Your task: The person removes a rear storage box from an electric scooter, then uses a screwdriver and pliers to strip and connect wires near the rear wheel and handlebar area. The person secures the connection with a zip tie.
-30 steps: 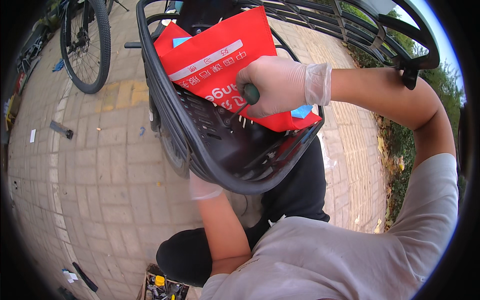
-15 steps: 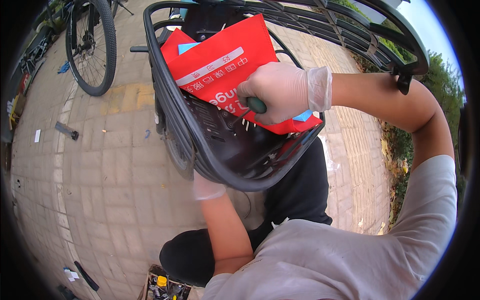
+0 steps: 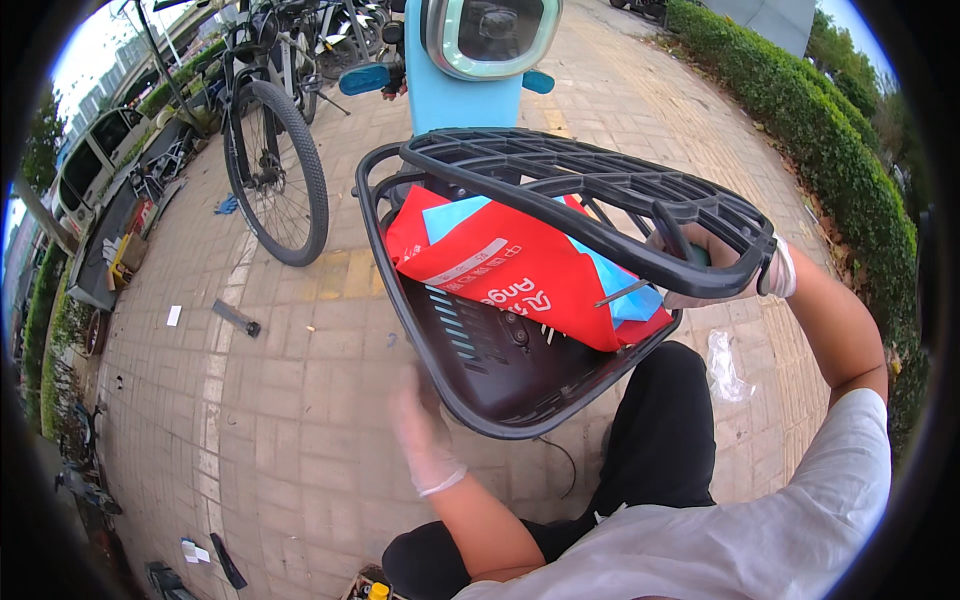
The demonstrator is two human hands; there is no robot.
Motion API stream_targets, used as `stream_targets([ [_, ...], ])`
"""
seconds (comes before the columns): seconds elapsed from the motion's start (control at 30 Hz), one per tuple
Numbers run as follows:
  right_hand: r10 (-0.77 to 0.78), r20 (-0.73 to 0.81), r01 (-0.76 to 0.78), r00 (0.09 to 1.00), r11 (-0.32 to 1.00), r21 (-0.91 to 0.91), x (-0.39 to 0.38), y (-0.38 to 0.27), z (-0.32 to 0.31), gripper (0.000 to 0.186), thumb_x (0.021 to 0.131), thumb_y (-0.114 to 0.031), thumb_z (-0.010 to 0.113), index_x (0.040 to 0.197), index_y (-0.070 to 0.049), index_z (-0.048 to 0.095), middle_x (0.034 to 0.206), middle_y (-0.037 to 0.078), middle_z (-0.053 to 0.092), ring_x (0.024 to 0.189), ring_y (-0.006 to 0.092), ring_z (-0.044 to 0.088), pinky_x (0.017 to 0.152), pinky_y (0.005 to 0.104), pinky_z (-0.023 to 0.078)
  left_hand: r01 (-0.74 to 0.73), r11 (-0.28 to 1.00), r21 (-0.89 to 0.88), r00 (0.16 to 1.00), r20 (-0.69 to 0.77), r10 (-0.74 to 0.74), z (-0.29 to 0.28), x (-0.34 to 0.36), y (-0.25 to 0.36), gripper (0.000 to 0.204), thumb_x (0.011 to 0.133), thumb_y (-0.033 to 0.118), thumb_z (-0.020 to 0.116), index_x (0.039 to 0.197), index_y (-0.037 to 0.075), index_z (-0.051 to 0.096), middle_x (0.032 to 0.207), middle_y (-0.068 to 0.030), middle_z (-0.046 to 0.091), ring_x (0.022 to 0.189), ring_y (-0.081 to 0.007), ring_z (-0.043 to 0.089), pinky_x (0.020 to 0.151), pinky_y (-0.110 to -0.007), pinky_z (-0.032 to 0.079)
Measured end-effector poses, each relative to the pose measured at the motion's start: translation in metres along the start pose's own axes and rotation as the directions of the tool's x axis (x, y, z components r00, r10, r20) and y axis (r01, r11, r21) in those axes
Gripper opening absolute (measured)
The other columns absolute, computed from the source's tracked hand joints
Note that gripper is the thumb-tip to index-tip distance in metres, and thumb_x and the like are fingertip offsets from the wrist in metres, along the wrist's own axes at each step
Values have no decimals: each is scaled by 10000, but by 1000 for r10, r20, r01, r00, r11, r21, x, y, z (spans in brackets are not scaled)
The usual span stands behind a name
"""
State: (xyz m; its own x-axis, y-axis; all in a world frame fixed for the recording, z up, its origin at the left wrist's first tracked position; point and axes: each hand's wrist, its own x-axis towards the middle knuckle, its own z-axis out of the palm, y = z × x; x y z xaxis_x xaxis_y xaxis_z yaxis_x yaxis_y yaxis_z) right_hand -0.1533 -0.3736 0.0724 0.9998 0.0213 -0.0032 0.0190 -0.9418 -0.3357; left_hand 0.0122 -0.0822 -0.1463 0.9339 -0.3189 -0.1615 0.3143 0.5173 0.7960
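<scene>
Paving (image 3: pixel 310 420) bears a bicycle (image 3: pixel 266 176); a basket lid (image 3: pixel 645 265) partly hides the right grip (image 3: pixel 722 252) holding a screwdriver (image 3: pixel 622 291), left grip's (image 3: pixel 422 428) state unclear.

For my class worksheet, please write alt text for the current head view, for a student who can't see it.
A gloved right hand, partly hidden by a raised black lattice lid, holds a screwdriver over a black basket containing a red bag. The gloved left hand, blurred, is near the basket, above brick paving.

Red bag (image 3: pixel 545 265), black basket (image 3: pixel 515 385)
</scene>
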Motion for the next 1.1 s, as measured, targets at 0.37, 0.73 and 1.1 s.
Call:
stream_targets([
  [0.37, 594, -257, -480, 762, 785, 391, -48, 182, 20, 359, 721, -218, 798, 1003, -44, 661, 876, 62, 638, 785, 166, 614, 732, 301, 521, -511, 678, 528, 853, 220, 473, 110, -82, 71, 744, 871, 120, 636, 1510, -56, 298, 1518, -218, 354, 1402, -302, 373, 1155, -442, 294],
  [0.73, 328, -489, 479, 808, 118, 870, 118, 159, 94, 533, 844, -199, 773, 1271, 17, 538, 1075, 80, 678, 974, 167, 659, 887, 313, 538, -521, 666, 534, 811, 65, 582, 44, -33, 127, 513, 983, 139, 514, 1451, -43, 414, 1289, -187, 601, 1060, -276, 665, 943, -390, 562],
  [1.1, -728, -465, 864, 503, 423, 272, 210, 7, 34, 566, 758, -254, 795, 1211, -15, 554, 1099, 188, 652, 1026, 373, 634, 909, 429, 506, -38, 760, 649, 899, -310, 310, -73, 144, 240, 677, 991, 621, 463, 1094, -16, 667, 916, -76, 718, 720, -151, 671, 579, -250, 524],
])
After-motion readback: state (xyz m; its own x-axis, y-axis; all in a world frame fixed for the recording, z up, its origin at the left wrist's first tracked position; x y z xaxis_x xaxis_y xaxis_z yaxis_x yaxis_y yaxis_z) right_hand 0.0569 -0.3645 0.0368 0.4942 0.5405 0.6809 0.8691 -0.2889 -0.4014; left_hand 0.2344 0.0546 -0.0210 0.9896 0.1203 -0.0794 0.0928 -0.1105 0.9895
